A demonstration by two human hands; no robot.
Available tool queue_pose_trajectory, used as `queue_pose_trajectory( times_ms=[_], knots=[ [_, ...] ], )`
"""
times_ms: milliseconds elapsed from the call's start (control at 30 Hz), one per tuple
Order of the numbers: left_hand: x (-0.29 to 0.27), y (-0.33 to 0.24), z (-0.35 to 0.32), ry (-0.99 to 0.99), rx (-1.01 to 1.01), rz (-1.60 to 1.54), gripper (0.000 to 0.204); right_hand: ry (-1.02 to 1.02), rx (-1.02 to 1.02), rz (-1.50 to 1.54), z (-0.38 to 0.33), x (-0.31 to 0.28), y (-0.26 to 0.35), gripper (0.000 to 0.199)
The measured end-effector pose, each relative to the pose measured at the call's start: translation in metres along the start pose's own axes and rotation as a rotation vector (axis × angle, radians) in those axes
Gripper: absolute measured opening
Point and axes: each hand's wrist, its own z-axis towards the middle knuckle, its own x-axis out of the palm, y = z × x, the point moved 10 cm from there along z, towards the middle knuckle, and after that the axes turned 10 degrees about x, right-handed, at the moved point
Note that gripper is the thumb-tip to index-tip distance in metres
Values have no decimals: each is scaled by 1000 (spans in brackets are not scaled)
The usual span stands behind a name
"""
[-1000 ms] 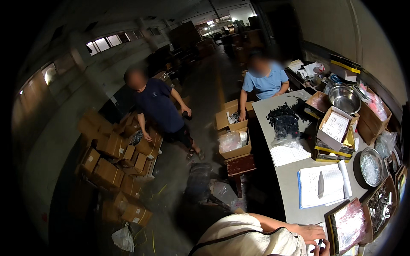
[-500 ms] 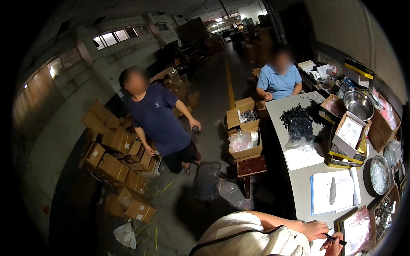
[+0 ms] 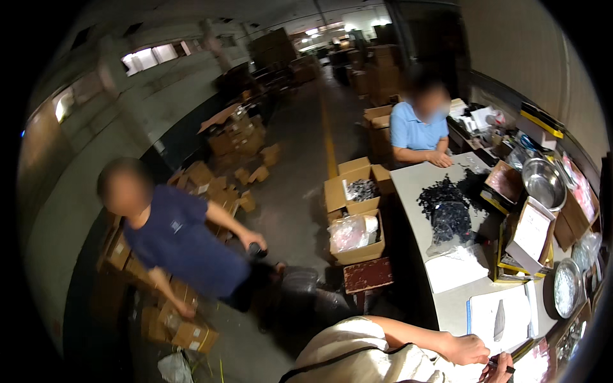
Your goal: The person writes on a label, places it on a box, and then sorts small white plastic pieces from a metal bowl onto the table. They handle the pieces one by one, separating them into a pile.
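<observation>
At the lower right edge my two hands are close together beside the table's near end. My left hand (image 3: 467,349), reaching in from a cream sleeve, is closed with its fingers curled; whatever is in them is hidden. My right hand (image 3: 499,370) is partly cut off by the lower edge and is closed round a black pen (image 3: 508,368). The pen's inner end lies by my left fingertips. Just beyond my hands lies an open notebook (image 3: 482,313) with a blue edge, and a dark blade-shaped piece or shadow (image 3: 499,317) on its page.
On the grey table (image 3: 415,191) are a pile of small black parts (image 3: 447,198), a steel bowl (image 3: 544,182), a round tin (image 3: 567,287) and boxes (image 3: 530,236). A co-worker in light blue (image 3: 418,131) sits beyond. Another person in navy (image 3: 185,236) stands left among cartons.
The person in navy has moved left and nearer, bending toward the cartons. The seated co-worker's hands have come together at the table edge. My hands stay together around the pen; the view has shifted slightly.
</observation>
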Motion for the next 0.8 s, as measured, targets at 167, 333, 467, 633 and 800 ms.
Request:
queue_pose_trajectory(
  times_ms=[167, 333, 467, 633, 800],
  knots=[
    [-43, -8, -5, 25, -202, -460, 43, -98, -10, 90, -11, 8, 16, 31],
    [-26, -26, -11, 150, -441, -1028, 49, -160, -29, 252, -39, -1, 26, 33],
    [-26, -53, -1, 322, -553, -1170, 53, -99, -26, 218, -57, -7, 49, 28],
    [-1, -87, 17, 496, -668, -1339, 48, -38, -9, 120, -89, -27, 79, 23],
    [26, -108, 38, 678, -678, -1365, 46, -118, -28, 88, -123, -61, 91, 22]
  ],
)
